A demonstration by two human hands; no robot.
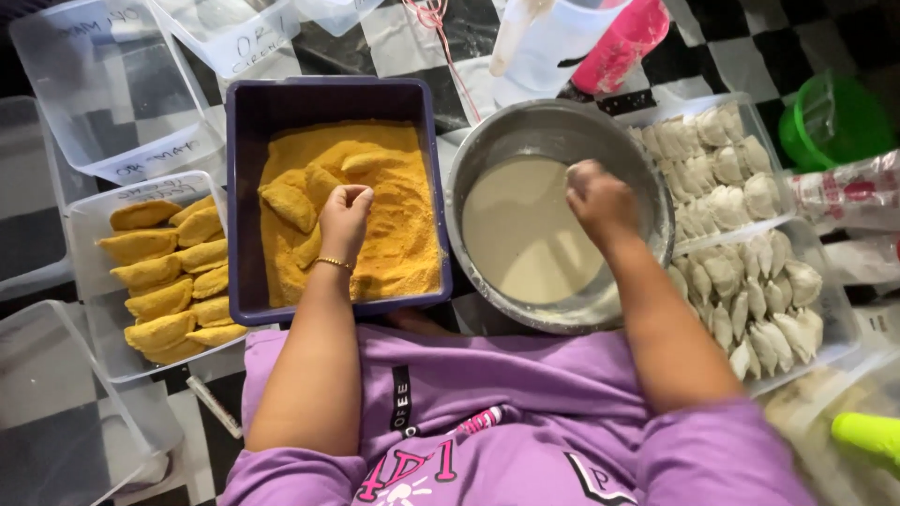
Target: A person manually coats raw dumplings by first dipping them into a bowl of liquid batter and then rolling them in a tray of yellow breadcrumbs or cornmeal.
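My left hand (344, 214), fingers bunched, rests in the orange crumbs of a purple tub (246, 187), beside several crumb-coated pastries (289, 204) lying in it. My right hand (598, 199) is closed over the pale batter in a round metal bowl (487, 141); a bit of white dough shows at its fingertips, but what it grips is hidden. Two clear trays (825, 328) of raw white pastries (714, 169) stand to the right of the bowl. A clear tray (86, 217) of finished coated pastries (161, 267) stands at the left.
Empty clear plastic containers (103, 84) lie at the far left and top on a black-and-white chequered cloth (731, 42). A pink cup (621, 45) and a white jug (553, 37) stand behind the bowl. A green tub (834, 122) sits at the far right.
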